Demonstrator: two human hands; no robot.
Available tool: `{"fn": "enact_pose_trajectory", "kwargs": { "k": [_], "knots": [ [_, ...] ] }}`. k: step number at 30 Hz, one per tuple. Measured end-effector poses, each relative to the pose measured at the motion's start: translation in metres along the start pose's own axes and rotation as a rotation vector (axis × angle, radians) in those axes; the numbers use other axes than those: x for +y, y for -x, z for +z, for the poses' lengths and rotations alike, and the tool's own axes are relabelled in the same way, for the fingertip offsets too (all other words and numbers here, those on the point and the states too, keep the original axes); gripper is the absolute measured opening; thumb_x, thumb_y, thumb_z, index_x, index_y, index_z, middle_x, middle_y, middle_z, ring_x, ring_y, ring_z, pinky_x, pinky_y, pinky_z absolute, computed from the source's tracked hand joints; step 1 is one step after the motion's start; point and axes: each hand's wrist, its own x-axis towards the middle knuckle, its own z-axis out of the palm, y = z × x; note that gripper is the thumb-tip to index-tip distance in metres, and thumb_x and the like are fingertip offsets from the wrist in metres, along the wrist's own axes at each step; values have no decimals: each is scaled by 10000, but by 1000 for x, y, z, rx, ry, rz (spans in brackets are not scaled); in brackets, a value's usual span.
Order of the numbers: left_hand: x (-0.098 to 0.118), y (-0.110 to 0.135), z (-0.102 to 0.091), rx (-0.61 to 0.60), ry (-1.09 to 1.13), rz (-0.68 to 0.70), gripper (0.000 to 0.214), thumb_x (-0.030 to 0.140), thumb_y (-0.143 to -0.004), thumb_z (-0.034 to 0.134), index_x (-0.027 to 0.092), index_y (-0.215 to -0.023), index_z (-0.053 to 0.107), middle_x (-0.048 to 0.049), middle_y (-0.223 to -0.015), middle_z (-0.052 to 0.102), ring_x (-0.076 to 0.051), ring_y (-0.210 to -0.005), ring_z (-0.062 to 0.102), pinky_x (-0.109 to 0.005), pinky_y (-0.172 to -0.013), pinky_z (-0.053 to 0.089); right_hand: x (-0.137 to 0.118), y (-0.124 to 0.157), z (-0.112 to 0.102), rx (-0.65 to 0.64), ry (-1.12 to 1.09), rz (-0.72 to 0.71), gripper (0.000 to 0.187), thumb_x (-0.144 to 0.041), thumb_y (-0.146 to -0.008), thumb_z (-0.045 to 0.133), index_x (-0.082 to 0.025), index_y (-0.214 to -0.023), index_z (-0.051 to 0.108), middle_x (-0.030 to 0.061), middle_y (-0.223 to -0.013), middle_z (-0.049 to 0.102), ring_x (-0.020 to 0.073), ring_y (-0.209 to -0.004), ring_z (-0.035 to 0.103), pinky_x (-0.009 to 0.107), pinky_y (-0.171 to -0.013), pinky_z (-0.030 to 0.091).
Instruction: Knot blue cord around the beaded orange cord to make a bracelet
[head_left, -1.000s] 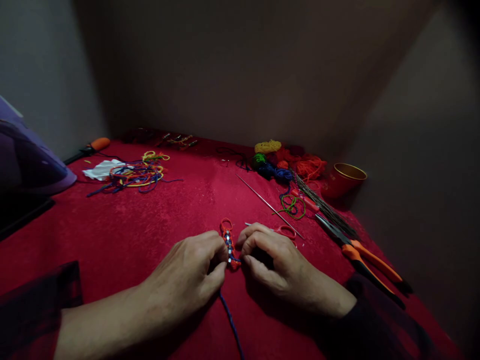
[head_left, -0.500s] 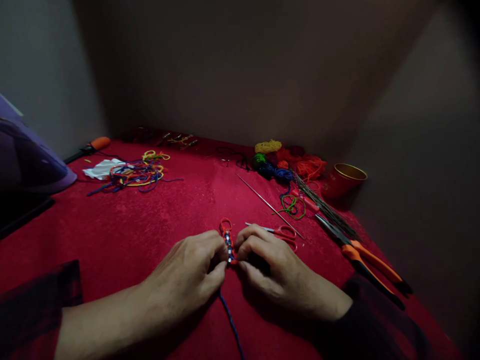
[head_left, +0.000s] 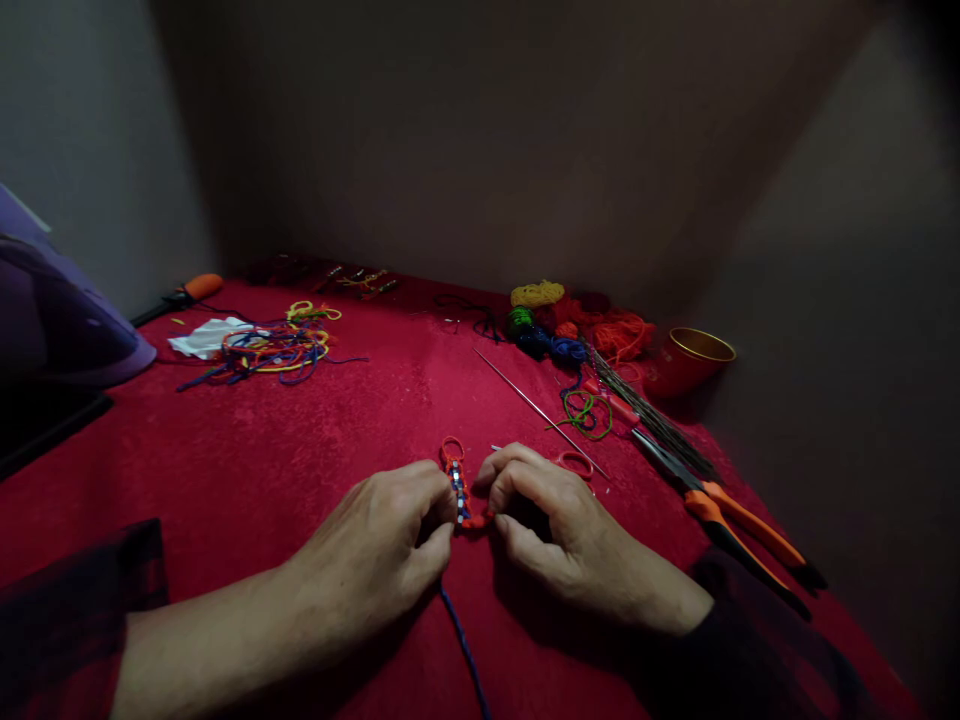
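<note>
Between my hands lies a small knotted cord piece [head_left: 458, 490], red and blue with shiny silvery beads down its middle and a red loop at its far end. My left hand [head_left: 397, 525] is closed, thumb and fingers pinching the piece's left side near its lower end. My right hand [head_left: 544, 510] pinches a red cord [head_left: 478, 521] that runs out sideways from the lower end of the piece. A blue cord [head_left: 465, 640] trails from under my left hand toward me. Red-handled scissors [head_left: 576, 463] lie partly hidden behind my right hand.
A metal needle-like rod [head_left: 536, 408] lies beyond my right hand. To the right are orange-handled pliers [head_left: 750, 520], thin sticks [head_left: 652, 415] and a red cup [head_left: 694, 360]. Yarn bundles [head_left: 538, 293] sit at the back, tangled cords [head_left: 277, 350] at left, a purple object [head_left: 67, 300] far left.
My right hand has moved slightly right, away from my left hand, drawing out more of the red cord and covering more of the scissors. My left hand stays in place.
</note>
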Motion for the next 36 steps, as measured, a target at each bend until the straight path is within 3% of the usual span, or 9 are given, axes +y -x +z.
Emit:
{"fn": "enact_pose_trajectory", "kwargs": {
  "k": [5, 10, 17, 36],
  "knots": [
    [2, -1, -1, -6, 3, -9, 134, 109, -791, 458, 183, -685, 497, 11, -692, 516, -129, -611, 464, -241, -565, 337, -7, -1, 2, -52, 103, -10, 219, -39, -774, 575, -189, -922, 515, 58, -979, 536, 190, -898, 509, 332, -800, 443],
    [0, -1, 0, -3, 1, -2, 140, 105, -791, 451, 184, -680, 484, 11, -690, 513, -132, -610, 467, -247, -570, 337, -6, -4, 6, -79, 200, -117, 166, -58, -833, 513, -177, -943, 550, 89, -1012, 548, 207, -924, 513, 366, -828, 443],
    [0, 1, 0, 3, -2, 7, 141, 92, -786, 444, 183, -693, 497, 10, -689, 510, -134, -614, 465, -248, -572, 341, -2, -1, 2, -16, 60, -77, 235, 32, -777, 498, -195, -839, 487, 56, -964, 537, 172, -898, 523, 316, -802, 453],
    [-1, -2, -7, 5, 108, -6, 157, 48, -725, 462, 166, -665, 546, 47, -601, 490, -92, -536, 432, -204, -503, 308, 1, 0, 0, -10, 0, -13, 251, 41, -748, 478, -201, -814, 457, 41, -967, 518, 173, -916, 527, 315, -809, 443]
  ]
}}
